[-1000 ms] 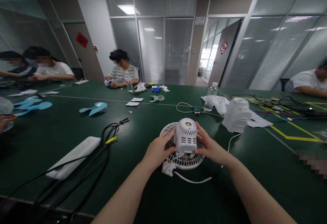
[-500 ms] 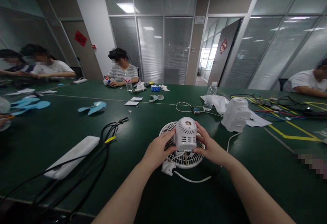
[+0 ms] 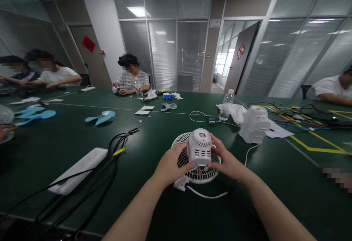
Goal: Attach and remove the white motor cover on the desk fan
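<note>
A white vented fan motor housing (image 3: 200, 148) sits over a round white fan grille (image 3: 205, 176) on the green table. From its left side my left hand (image 3: 172, 162) grips the housing, fingers along its side and thumb near its lower edge. My right hand (image 3: 225, 158) holds the opposite side in the same way. Beside my left wrist lies a small white plastic part (image 3: 181, 183), and a white cord (image 3: 207, 196) curves from it toward the right. The inside of the housing is hidden from me.
To the right stand another white housing (image 3: 254, 123) and a clear bottle (image 3: 227, 105). A white power strip (image 3: 79, 169) with black cables (image 3: 117, 160) lies left. Blue fan blades (image 3: 101, 117) rest farther off. Several people sit around the table, one person (image 3: 132, 74) opposite.
Both hands stay on the housing, which has shifted only slightly. The whole view has moved down a little in the picture.
</note>
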Available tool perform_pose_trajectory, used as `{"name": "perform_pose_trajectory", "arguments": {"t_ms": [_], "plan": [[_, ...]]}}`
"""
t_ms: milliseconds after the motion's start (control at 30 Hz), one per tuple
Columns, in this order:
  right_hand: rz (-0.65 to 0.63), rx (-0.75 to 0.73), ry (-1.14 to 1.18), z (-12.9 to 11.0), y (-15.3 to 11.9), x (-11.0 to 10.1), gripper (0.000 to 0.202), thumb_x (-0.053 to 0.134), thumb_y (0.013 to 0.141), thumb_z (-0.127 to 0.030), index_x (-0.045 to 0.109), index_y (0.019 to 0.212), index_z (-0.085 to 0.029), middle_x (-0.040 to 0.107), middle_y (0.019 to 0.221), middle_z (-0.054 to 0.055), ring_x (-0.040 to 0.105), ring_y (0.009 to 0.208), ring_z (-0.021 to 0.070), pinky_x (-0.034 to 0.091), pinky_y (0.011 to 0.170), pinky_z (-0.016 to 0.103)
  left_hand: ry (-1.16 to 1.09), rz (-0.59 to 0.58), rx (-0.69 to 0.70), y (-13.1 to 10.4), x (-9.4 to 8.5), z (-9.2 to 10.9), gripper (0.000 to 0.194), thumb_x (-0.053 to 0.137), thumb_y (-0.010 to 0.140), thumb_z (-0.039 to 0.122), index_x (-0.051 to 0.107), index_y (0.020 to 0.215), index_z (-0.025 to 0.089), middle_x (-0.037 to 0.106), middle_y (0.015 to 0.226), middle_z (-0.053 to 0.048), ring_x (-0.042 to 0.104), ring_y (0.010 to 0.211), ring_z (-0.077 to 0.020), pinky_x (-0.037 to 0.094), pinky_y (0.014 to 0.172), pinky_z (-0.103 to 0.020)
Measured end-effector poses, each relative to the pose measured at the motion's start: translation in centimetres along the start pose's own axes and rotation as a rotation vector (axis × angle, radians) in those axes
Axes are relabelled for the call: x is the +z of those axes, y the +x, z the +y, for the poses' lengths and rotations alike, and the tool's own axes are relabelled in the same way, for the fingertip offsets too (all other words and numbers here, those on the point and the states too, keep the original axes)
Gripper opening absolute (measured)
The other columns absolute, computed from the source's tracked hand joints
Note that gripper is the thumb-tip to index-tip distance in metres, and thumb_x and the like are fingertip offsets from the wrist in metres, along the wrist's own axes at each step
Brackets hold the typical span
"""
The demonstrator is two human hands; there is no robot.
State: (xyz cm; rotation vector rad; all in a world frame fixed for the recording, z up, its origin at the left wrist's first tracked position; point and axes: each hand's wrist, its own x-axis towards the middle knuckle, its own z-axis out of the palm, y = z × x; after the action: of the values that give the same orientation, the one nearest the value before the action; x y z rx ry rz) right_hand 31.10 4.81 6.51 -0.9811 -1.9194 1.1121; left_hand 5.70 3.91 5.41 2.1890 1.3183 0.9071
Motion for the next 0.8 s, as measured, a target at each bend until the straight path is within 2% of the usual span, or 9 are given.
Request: {"name": "perform_pose_trajectory", "arguments": {"t_ms": [133, 233, 300, 400, 567, 800], "plan": [[0.011, -0.002, -0.048, 0.7, -0.1, 0.0, 0.103, 0.074, 0.075, -0.026, 0.003, 0.149, -0.038, 0.021, 0.156, 0.007, 0.035, 0.137, 0.0304, 0.027, 0.113, 0.055, -0.087, 0.098, 0.038, 0.7, 1.1, -0.3, 0.069, 0.071, 0.073, 0.043, 0.044, 0.134, 0.027, 0.049, 0.138, -0.009, 0.046, 0.126, -0.0317, 0.036, 0.105, -0.052], [0.016, 0.001, -0.034, 1.1, -0.1, -0.2, 0.11, 0.075, 0.075, -0.03, -0.007, 0.149, -0.037, 0.023, 0.155, 0.01, 0.036, 0.137, 0.0311, 0.027, 0.112, 0.057, -0.216, 0.142, 0.08, 1.4, 1.8, -0.6, 0.078, 0.075, 0.07, 0.036, 0.037, 0.138, 0.026, 0.042, 0.144, -0.01, 0.04, 0.132, -0.0313, 0.032, 0.109, -0.051], [0.012, -0.006, -0.027, 1.1, -0.1, -0.2, 0.113, 0.076, 0.074, -0.03, -0.009, 0.149, -0.036, 0.027, 0.154, 0.01, 0.036, 0.137, 0.03, 0.027, 0.112, 0.056, -0.297, 0.112, 0.08, 1.7, 2.2, -0.9, 0.086, 0.074, 0.072, 0.032, 0.028, 0.144, 0.027, 0.04, 0.146, -0.01, 0.038, 0.134, -0.0306, 0.03, 0.11, -0.051], [0.011, -0.007, -0.062, 0.8, 0.0, -0.1, 0.11, 0.076, 0.074, -0.025, -0.002, 0.15, -0.035, 0.034, 0.151, 0.01, 0.036, 0.137, 0.0281, 0.025, 0.114, 0.055, -0.335, 0.051, 0.056, 1.9, 2.3, -1.2, 0.093, 0.073, 0.073, 0.03, 0.019, 0.148, 0.027, 0.039, 0.147, -0.012, 0.038, 0.134, -0.0309, 0.03, 0.11, -0.053], [0.039, 0.0, -0.119, 0.3, 0.2, 0.0, 0.111, 0.078, 0.07, -0.023, 0.002, 0.15, -0.034, 0.04, 0.147, 0.01, 0.038, 0.136, 0.028, 0.025, 0.114, 0.055, -0.286, 0.016, 0.047, 1.8, 1.8, -1.0, 0.092, 0.075, 0.071, 0.03, 0.023, 0.147, 0.027, 0.038, 0.147, -0.012, 0.036, 0.135, -0.0328, 0.027, 0.111, -0.056], [0.048, 0.014, -0.168, 0.0, -0.1, 0.2, 0.113, 0.077, 0.071, -0.026, -0.003, 0.15, -0.033, 0.042, 0.146, 0.011, 0.039, 0.135, 0.0286, 0.025, 0.113, 0.057, -0.288, 0.014, 0.048, 1.8, 2.0, -1.0, 0.095, 0.076, 0.071, 0.031, 0.021, 0.148, 0.027, 0.035, 0.149, -0.013, 0.033, 0.137, -0.0334, 0.024, 0.112, -0.058]]}}
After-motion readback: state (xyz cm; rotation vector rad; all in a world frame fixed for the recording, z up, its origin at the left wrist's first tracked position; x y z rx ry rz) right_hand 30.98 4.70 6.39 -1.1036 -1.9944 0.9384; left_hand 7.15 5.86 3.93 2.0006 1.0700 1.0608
